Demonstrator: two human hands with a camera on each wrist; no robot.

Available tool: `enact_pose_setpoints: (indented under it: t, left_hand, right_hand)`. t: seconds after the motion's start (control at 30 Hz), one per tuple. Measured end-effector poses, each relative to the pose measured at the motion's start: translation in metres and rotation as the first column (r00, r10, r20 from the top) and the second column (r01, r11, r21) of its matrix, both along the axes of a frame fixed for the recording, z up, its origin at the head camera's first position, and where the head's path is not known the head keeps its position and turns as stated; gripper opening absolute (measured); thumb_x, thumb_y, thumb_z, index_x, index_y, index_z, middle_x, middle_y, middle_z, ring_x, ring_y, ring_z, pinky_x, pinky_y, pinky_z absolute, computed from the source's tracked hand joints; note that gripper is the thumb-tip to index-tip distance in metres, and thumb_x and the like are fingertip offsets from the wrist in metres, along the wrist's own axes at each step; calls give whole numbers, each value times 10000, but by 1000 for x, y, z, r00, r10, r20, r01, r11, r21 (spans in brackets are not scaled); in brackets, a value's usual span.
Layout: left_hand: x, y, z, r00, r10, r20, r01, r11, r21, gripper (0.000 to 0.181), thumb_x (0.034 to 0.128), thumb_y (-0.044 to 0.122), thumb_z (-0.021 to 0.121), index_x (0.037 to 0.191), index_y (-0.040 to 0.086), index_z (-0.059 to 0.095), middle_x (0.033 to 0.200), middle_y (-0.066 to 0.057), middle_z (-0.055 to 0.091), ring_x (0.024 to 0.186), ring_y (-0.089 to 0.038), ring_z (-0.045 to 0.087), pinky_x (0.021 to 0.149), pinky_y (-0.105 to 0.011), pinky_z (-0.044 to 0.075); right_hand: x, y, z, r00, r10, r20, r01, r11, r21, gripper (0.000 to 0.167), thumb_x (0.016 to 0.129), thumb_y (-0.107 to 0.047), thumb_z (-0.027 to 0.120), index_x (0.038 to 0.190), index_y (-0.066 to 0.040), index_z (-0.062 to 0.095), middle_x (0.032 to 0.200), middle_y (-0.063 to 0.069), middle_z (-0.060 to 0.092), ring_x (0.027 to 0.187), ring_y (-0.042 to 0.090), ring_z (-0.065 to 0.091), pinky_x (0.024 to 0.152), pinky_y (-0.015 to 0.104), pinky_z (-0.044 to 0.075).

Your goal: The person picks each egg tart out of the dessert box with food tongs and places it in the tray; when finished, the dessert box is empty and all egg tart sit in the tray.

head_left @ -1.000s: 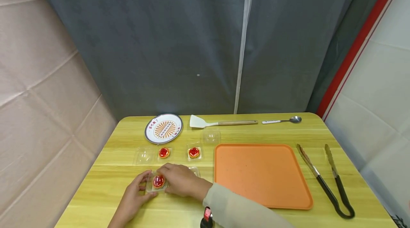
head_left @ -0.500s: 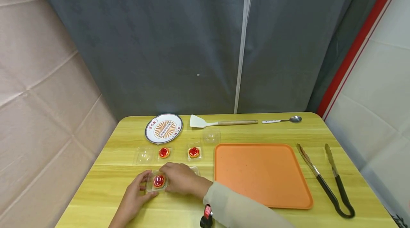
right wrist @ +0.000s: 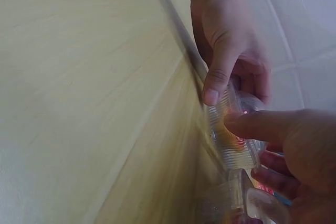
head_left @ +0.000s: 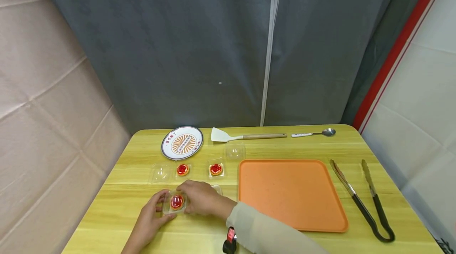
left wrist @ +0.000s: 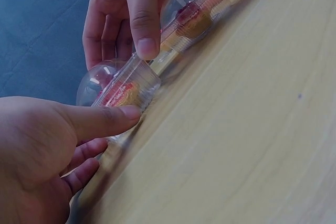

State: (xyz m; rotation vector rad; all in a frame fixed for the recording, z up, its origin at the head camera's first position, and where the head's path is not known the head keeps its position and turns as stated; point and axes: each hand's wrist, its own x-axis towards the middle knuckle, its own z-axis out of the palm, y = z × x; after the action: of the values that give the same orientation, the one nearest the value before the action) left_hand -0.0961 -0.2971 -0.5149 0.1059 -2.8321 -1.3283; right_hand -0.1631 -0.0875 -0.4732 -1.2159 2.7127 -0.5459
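Observation:
A small clear plastic box [head_left: 167, 208] with a domed lid stands on the table's near left part, a red-topped tart [head_left: 176, 202] inside. My left hand [head_left: 147, 216] grips its left side, thumb along the near wall. From the right, my right hand [head_left: 203, 198] pinches the opposite side, its thumb on the ridged wall in the left wrist view. The lid's dome [left wrist: 89, 85] still covers the tart there. Another domed box [left wrist: 197, 17] with a tart sits just beyond; in the head view my right hand mostly hides it.
Two tarts [head_left: 183, 170] [head_left: 215, 169] lie in opened clear boxes, their lids [head_left: 161, 173] [head_left: 235, 152] beside them. An orange tray [head_left: 292, 196] is to the right, with black-handled tongs [head_left: 367, 206] past it. Along the back are a plate [head_left: 182, 143], a spatula [head_left: 249, 137] and a spoon [head_left: 313, 133].
Both hands keep hold of the same box. My right hand has shifted very slightly; the box and tart stay almost where they were.

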Motion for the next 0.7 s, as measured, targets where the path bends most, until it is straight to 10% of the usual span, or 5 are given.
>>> enact_pose_setpoints:
  t: [0.7]
  left_hand:
    - [-1,-1,-2,1000,-6,-5,6,1000,-15,811,760,68,904,1460,34,497,1371,-184,614,1119,-264,626,835,-251,568]
  right_hand:
    - [2,-2,-1,998,28,-64,-21,994,105,725,855,-415,849,1487,-266,527,1473,-96,551,1292,84,570,966,267,549]
